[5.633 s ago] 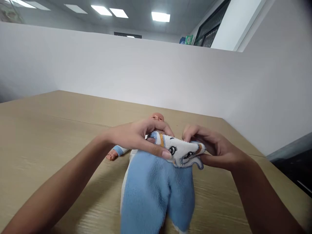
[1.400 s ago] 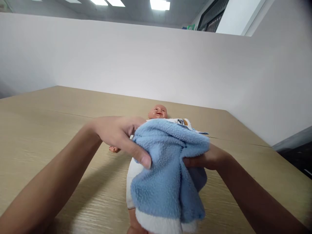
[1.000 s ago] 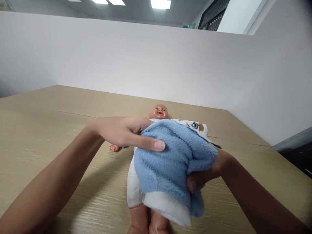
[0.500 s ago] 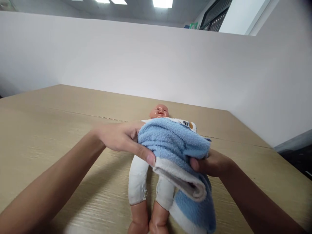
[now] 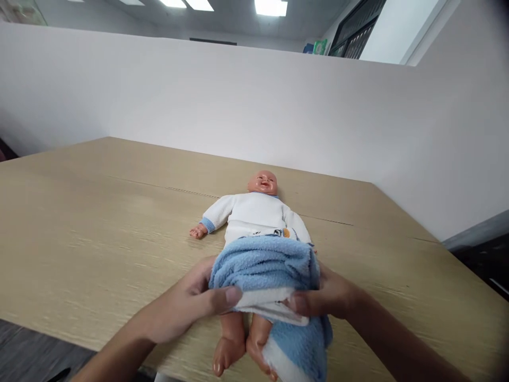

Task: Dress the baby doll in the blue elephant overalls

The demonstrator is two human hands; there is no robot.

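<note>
A baby doll point(image 5: 264, 183) lies on its back on the table, head away from me, in a white top point(image 5: 258, 209) with blue cuffs. Blue fleece trousers point(image 5: 266, 265) with a white band are bunched over its hips and legs, hiding the thighs. My left hand point(image 5: 201, 297) grips the left side of the trousers, thumb on the white band. On the other side, my right hand point(image 5: 328, 294) pinches the band too, fingers behind the cloth. One blue part with a white cuff hangs beside the doll's feet point(image 5: 230, 345), which are bare.
The wooden table point(image 5: 139, 228) has seams across it. A white partition wall point(image 5: 254, 101) rises behind it. Dark floor point(image 5: 35, 350) shows past the near left edge. A green package point(image 5: 319, 46) is visible above the partition.
Both hands have moved the trousers down and toward me, from the doll's chest to its lower body. The white top and one doll arm are now uncovered, and the white band faces me.
</note>
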